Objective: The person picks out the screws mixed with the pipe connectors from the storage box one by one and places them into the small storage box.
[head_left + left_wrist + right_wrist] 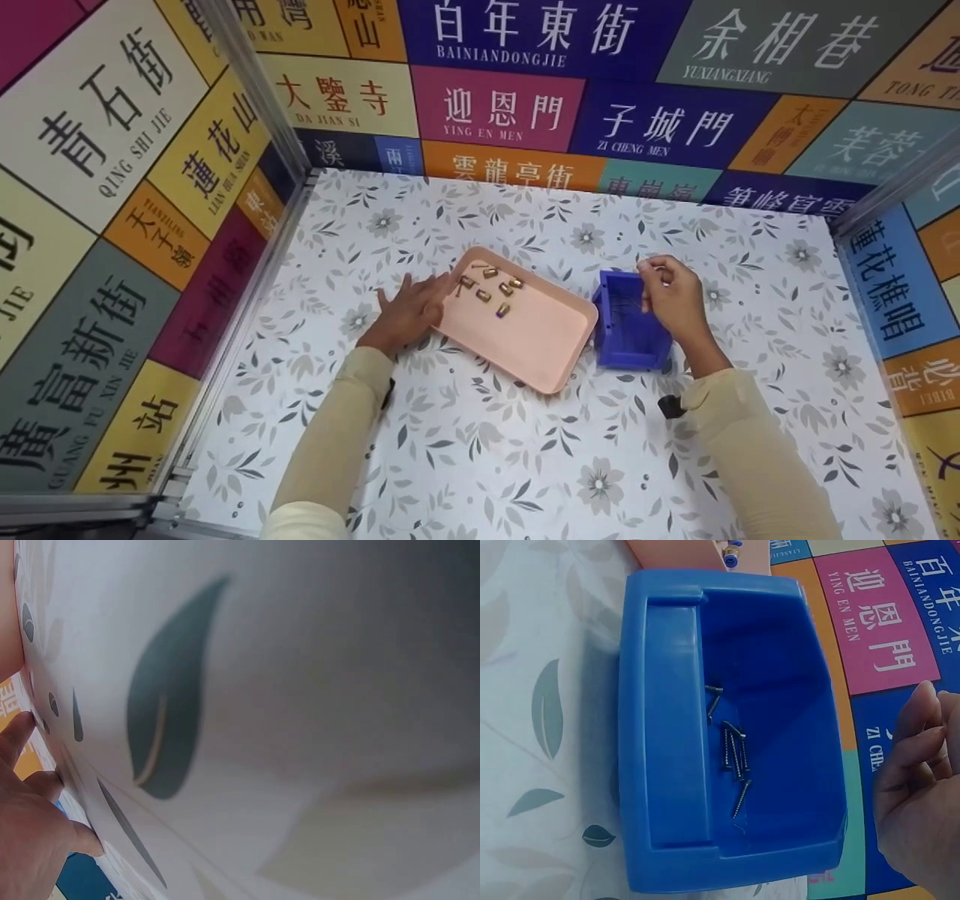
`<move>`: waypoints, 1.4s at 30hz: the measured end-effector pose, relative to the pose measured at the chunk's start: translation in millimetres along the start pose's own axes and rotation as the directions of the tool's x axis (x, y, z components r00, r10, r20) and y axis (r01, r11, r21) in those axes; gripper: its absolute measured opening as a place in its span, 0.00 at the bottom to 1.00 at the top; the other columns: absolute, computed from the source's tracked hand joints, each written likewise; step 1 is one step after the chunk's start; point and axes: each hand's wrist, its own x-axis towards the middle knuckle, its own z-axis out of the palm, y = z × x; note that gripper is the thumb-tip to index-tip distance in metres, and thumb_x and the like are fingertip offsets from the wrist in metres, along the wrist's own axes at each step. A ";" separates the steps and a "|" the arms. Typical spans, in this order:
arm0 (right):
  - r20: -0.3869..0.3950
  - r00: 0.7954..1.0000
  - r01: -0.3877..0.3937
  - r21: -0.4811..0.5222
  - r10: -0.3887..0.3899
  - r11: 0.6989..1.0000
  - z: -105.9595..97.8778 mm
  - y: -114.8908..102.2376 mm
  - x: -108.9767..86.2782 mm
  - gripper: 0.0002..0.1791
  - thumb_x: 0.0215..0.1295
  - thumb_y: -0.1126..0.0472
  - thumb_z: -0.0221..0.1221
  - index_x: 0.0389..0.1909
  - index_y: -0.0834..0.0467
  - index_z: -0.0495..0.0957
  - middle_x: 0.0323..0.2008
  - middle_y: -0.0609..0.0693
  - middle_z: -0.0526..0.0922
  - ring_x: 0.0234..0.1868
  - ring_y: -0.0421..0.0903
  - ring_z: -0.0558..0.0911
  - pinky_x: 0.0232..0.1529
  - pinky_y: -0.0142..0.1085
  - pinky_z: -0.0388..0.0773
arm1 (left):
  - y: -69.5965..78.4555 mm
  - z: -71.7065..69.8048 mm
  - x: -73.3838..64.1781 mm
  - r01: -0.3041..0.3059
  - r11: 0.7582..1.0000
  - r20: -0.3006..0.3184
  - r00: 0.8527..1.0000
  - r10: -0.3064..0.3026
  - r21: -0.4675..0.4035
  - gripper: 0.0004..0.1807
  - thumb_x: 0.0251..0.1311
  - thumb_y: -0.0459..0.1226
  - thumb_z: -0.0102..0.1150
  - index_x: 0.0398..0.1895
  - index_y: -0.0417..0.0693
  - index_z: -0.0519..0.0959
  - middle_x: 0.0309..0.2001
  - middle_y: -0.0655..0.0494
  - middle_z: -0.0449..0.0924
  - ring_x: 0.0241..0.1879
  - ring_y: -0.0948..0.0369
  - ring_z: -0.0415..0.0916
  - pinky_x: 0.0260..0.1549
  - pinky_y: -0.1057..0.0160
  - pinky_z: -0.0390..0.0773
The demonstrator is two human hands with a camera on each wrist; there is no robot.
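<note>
A pale pink tray [536, 352] holds several small brass-coloured fittings [484, 295] and a few thin screws in its far left part. Beside its left rim, my left hand [411, 311] lies with spread fingers, its fingertips at the rim. To the tray's right stands a blue bin [667, 727], with several dark screws [735, 754] lying inside. Over the bin's right side is my right hand [675, 292], its fingers curled with thumb and fingertip close together. Whether something small sits between those fingertips cannot be made out.
The table [480, 465] has a white cover printed with grey leaves and flowers. Panels with Chinese street names [495, 109] wall it in at the back, left and right. Metal frame posts [262, 82] stand at the corners.
</note>
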 end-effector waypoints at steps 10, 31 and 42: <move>0.000 1.000 -0.010 0.000 0.010 1.000 -2.0 5.4 -0.4 0.17 0.76 0.57 0.58 0.47 0.70 0.79 0.17 0.50 0.77 0.12 0.39 0.77 0.17 0.30 0.77 | -0.6 -0.2 -0.5 -0.003 1.000 -0.005 1.000 0.002 -0.022 0.31 0.75 0.65 0.27 0.80 0.88 0.42 0.83 0.63 0.49 0.83 0.45 0.26 0.69 0.25 0.20; -0.026 1.000 -0.012 0.005 0.012 1.000 -3.2 43.3 7.6 0.21 0.74 0.47 0.59 0.46 0.63 0.80 0.17 0.46 0.76 0.13 0.39 0.77 0.16 0.30 0.76 | -1.0 -1.0 0.4 -0.009 1.000 -0.017 1.000 0.009 0.001 0.31 0.74 0.64 0.29 0.79 0.88 0.44 0.82 0.62 0.52 0.83 0.44 0.29 0.69 0.23 0.23; 0.024 0.999 -0.033 0.033 0.032 0.999 2.3 16.9 -1.0 0.18 0.77 0.57 0.56 0.49 0.71 0.78 0.18 0.52 0.77 0.13 0.42 0.77 0.17 0.31 0.77 | 4.1 -3.0 -1.6 0.017 1.000 -0.003 1.000 -0.017 0.000 0.32 0.74 0.62 0.30 0.80 0.87 0.44 0.82 0.63 0.50 0.83 0.46 0.28 0.70 0.25 0.22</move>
